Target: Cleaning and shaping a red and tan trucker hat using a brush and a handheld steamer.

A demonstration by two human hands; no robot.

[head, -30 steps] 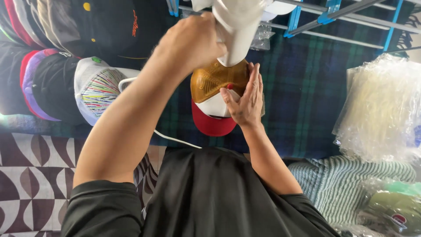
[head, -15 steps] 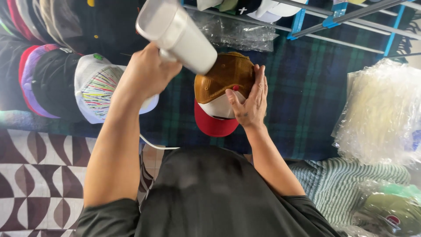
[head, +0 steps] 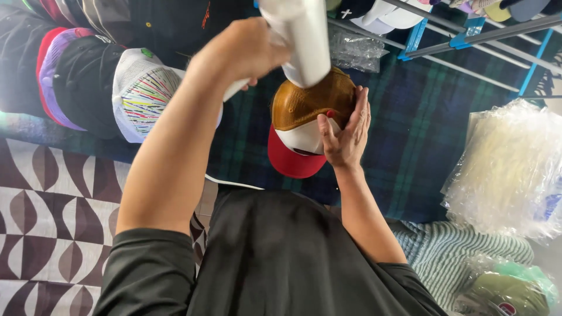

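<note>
My left hand [head: 243,50] is up high, fingers wrapped tight round the handle of a white handheld steamer [head: 298,38] — its barrel tilts down and its lower end sits right over the back of the cap [head: 307,120]. One steamer, one white cord [head: 234,181] trailing off toward my body.

The cap lies on the dark green-and-blue plaid blanket [head: 404,134], straight ahead of me: tan mesh back, white front panel, red brim pointing at my chest, a small red button on top. One cap under my hands.

My right hand [head: 345,131] is flat against the cap's right side, fingers together and stretched along the mesh, thumb [head: 325,130] lying over the white panel — pressing, not gripping.

Off to the left, one white mesh cap with multicoloured streaks [head: 140,93], touching a row of stacked dark caps [head: 76,82] — too overlapped to count. To the right, one pile of clear plastic bags [head: 509,169]. Up top, a blue-and-grey rack [head: 468,35]. Lower right, one green cap in a bag [head: 503,292].
</note>
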